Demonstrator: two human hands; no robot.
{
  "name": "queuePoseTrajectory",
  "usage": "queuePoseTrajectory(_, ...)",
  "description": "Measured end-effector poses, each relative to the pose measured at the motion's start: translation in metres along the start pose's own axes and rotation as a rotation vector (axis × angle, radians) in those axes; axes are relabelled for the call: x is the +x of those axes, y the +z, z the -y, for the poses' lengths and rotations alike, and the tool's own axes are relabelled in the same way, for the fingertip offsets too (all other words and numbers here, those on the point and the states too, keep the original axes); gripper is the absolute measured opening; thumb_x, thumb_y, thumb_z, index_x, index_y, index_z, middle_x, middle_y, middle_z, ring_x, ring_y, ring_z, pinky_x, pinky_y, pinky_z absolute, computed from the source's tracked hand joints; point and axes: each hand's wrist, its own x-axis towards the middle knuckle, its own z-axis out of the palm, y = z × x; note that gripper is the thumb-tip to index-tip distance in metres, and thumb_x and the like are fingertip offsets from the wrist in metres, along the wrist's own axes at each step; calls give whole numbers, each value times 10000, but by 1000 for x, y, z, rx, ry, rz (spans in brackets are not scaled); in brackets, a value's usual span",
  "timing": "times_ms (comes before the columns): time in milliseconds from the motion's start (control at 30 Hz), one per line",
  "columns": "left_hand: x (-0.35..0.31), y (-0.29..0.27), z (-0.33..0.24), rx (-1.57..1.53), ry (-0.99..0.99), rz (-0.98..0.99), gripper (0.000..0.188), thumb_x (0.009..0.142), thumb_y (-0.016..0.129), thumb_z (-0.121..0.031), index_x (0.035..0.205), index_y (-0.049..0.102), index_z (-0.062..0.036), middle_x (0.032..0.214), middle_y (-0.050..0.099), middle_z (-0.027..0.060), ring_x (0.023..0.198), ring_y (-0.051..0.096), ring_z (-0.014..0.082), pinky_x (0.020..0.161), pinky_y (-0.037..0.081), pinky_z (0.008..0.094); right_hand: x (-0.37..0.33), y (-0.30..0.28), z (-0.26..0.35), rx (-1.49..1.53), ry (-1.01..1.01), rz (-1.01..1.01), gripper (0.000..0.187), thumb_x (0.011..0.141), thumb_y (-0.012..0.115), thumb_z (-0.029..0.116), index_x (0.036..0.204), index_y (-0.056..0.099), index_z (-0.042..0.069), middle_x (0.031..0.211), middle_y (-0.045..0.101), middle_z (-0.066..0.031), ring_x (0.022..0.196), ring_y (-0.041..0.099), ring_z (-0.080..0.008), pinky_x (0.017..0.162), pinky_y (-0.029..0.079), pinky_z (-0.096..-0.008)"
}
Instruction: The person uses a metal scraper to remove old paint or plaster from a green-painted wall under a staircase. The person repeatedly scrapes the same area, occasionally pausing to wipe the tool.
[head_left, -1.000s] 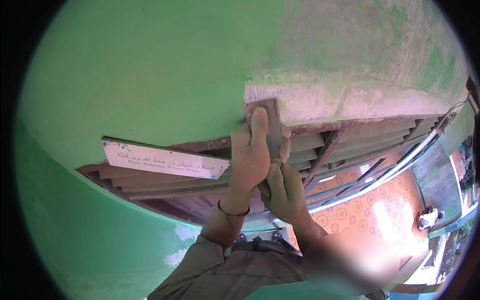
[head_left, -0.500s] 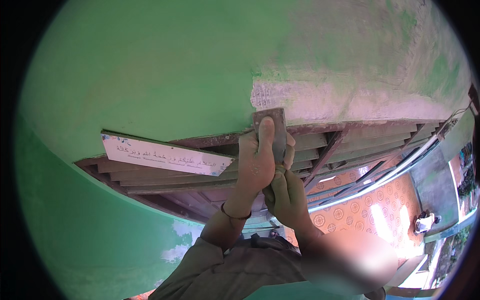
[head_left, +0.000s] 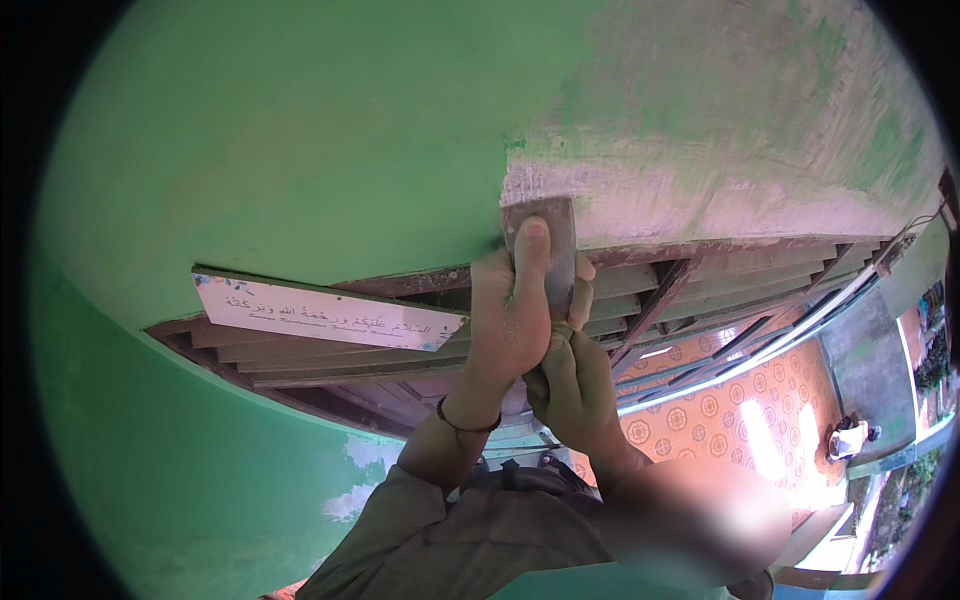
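Note:
I hold a paint scraper with a flat grey blade, upright against the wall, its top edge on a bare strip of pale plaster. My left hand is closed around the blade, thumb pressed flat along its face and fingertips showing at the right side. Just below it, my right hand grips the lower end, so the handle is mostly hidden. Left of the blade, the green paint is still on the wall and ends in a sharp edge beside the plaster.
Under the scraped strip runs a brown wooden frame with slanted slats. A white sign with blue flower corners hangs tilted across it, left of my hands. Patterned orange floor tiles lie far below, and another person is at the far right.
Both hands and the scraper have shifted slightly upward, so the blade's top edge covers more of the pale strip. My grip looks the same.

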Motion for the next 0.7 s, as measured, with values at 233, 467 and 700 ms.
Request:
queuePoseTrajectory(233, -6, 1, 14, -12, -13, -55, 599, 1113, 364, -405, 788, 647, 12, 548, 552, 74, 444, 531, 139, 416, 402, 256, -12, -5, 5, 906, 751, 118, 58, 964, 539, -39, 1005, 534, -80, 814, 530, -80, 589, 460, -135, 488, 375, -274)
queuePoseTrajectory(467, -4, -2, 5, 1, 59, -21, 577, 1104, 393, -426, 802, 614, 12, 593, 556, 60, 457, 523, 123, 415, 380, 254, 3, -6, 13, 762, 716, 98, 295, 1096, 395, 208, 932, 531, 5, 689, 466, 28, 563, 392, -39, 475, 325, -229)
queuePoseTrajectory(700, -2, 1, 8, 11, 36, -43, 595, 1113, 364, -398, 770, 630, 9, 558, 560, 75, 429, 536, 148, 397, 411, 265, 0, -5, 12, 968, 864, 73, 308, 1094, 404, 202, 913, 537, -8, 691, 472, 19, 568, 399, -43, 470, 329, -229)
